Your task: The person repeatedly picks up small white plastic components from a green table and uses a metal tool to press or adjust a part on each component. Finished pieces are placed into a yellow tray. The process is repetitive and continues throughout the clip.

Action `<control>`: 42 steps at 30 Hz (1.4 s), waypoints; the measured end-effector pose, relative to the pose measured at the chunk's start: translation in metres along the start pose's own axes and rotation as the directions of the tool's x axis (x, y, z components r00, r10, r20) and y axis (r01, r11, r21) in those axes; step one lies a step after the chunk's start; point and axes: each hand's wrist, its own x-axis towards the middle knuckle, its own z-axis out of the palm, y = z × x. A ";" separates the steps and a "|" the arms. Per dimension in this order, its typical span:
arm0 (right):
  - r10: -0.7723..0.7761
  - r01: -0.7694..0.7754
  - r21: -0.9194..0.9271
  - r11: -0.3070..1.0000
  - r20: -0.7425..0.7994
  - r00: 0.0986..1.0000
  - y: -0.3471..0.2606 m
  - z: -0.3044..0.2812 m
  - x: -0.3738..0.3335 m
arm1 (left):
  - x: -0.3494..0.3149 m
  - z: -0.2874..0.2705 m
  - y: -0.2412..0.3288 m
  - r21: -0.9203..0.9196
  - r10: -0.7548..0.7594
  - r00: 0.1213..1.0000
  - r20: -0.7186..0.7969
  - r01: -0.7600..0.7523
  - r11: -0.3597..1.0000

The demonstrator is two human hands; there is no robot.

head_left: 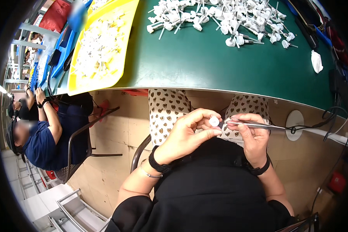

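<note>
Above my lap, just below the table edge, my left hand (187,131) pinches a small white round plastic part (214,121) between thumb and fingers. Close beside it, my right hand (254,141) is closed on slim metal tweezers (263,125), whose narrow end points right. A small gap separates the two hands. On the green table (174,63) lies a heap of white plastic pieces with thin metal stems (236,23). The yellow tray (121,73) at the left holds many small pale pieces with metal pins.
A single white piece (316,62) lies at the table's right side, near dark cables (330,112). Blue trays (62,65) stand beyond the yellow tray. At the left, a co-worker in a dark blue shirt (44,145) sits on a chair (69,154); another person is farther off.
</note>
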 end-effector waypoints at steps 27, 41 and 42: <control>-0.047 0.046 -0.385 0.922 0.008 0.999 0.015 0.016 0.004 | 0.006 0.012 -0.065 0.365 0.309 0.939 -0.154 -0.237 0.900; -0.074 0.074 -0.439 0.895 0.018 0.997 0.017 0.016 0.005 | 0.005 0.011 -0.065 0.413 0.353 0.927 -0.125 -0.275 0.868; -0.071 0.071 -0.436 0.897 0.015 0.997 0.017 0.016 0.005 | 0.005 0.011 -0.065 0.411 0.352 0.928 -0.124 -0.274 0.869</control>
